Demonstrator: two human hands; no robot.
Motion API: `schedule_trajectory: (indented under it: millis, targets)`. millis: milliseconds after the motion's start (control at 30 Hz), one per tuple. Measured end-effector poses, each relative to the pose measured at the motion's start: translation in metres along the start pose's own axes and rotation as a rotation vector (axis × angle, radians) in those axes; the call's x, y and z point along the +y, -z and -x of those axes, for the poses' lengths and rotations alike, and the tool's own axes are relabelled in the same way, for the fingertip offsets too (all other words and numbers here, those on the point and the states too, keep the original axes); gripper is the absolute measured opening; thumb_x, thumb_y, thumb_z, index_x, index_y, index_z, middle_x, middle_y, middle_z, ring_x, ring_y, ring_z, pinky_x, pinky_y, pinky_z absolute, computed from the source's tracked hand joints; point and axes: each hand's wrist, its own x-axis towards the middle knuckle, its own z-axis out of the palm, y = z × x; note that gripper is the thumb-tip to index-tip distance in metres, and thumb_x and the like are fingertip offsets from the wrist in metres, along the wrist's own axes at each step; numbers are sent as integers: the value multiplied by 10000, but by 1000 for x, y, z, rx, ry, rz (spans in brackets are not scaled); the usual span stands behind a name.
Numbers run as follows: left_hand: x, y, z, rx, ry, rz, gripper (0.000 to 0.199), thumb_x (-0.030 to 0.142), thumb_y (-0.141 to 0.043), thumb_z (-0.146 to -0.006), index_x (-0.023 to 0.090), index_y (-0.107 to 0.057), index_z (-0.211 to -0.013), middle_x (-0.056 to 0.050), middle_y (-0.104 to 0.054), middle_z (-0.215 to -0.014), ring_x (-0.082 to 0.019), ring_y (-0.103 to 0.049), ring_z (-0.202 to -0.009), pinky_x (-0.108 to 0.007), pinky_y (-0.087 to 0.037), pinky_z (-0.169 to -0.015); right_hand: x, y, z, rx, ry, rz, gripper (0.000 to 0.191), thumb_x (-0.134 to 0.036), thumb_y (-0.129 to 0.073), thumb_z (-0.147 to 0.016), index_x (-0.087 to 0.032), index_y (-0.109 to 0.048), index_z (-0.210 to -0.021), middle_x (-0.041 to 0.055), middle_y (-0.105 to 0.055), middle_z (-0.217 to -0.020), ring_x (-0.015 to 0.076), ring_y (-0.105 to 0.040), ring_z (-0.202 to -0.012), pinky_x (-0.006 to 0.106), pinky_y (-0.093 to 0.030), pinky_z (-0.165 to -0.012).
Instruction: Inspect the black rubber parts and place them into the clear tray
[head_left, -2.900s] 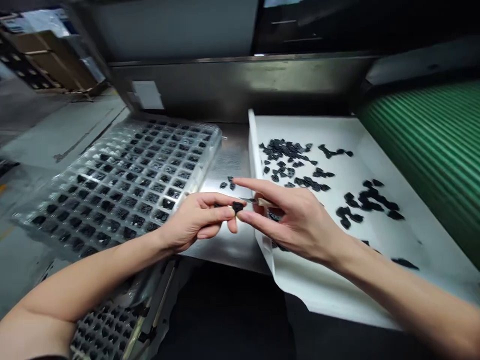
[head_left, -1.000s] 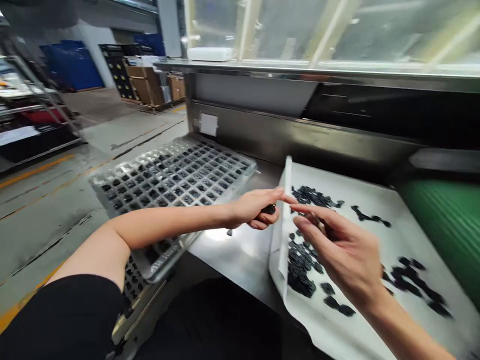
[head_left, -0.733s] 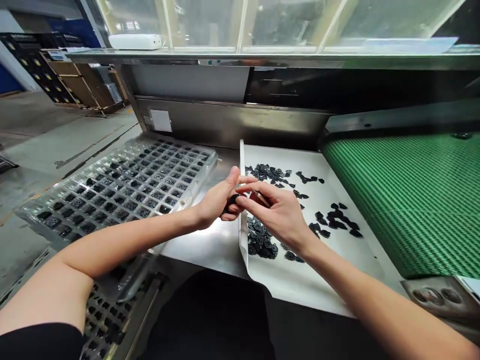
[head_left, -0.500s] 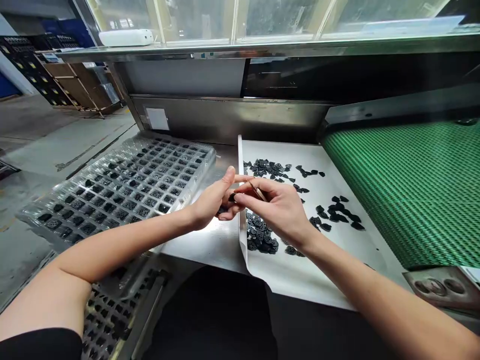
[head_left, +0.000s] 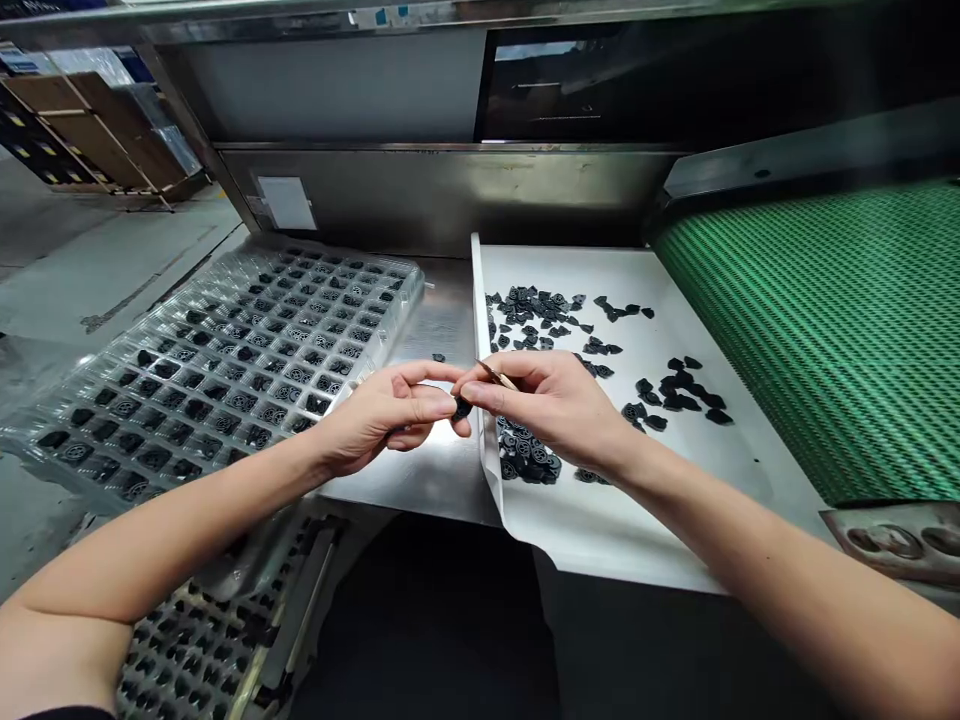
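A small black plastic part [head_left: 461,408] is pinched between the thumb and fingers of my left hand [head_left: 379,415], above the metal table near the white sheet's left edge. My right hand [head_left: 555,405] is closed around a thin pointed tool [head_left: 496,375] that lies across its fingers; its exact kind is unclear. The right thumb and fingertips also meet the black part, so both hands touch it. Beneath and beyond my right hand, piles of similar black parts [head_left: 531,455] lie on the white sheet [head_left: 645,540].
On the left stands a clear plastic tray [head_left: 405,300] with black parts in its many pockets. A single black part [head_left: 439,357] lies on the metal table [head_left: 442,310]. At right runs a green mesh conveyor belt [head_left: 840,330]. Another filled tray [head_left: 195,640] sits lower left.
My left hand has turned from an upraised thumb to a thumb-and-finger pinch on the black part. A loose part now shows on the metal table. The view has tilted down.
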Motion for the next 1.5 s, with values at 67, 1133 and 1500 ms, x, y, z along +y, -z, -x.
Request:
schedule_trajectory:
  millis: [67, 1133, 1500]
  targets:
    - [-2, 1, -2, -2, 13, 18, 519, 315, -871, -888, 166, -735, -1366, -106, -759, -884, -25, -341, -488, -183, -190, -449, 1, -2, 1, 19, 22, -10, 265, -409, -745, -1012, -164, -838, -978, 35, -731, -799, 131, -548, -694, 254, -414, -628]
    - [-6, 10, 10, 164, -98, 116, 299, 250, -923, -838, 183, -827, -1113, -59, -772, -805, 9, -310, -386, -144, -170, -353, 6, -5, 8, 83, 470, 610, 364, -211, -569, -1123, -164, -602, -1483, 15, -812, -1165, 137, -772, -988, 245, -530, -758]
    - [-6, 8, 12, 224, -116, 102, 275, 228, -933, -828, 188, -855, -1088, -28, -728, -763, 18, -348, -383, -113, -207, -342, 10, -4, 9, 93, 538, 643, 380, -223, -581, -1127, -70, -619, -1472, 90, -798, -1226, 145, -777, -940, 251, -509, -673]
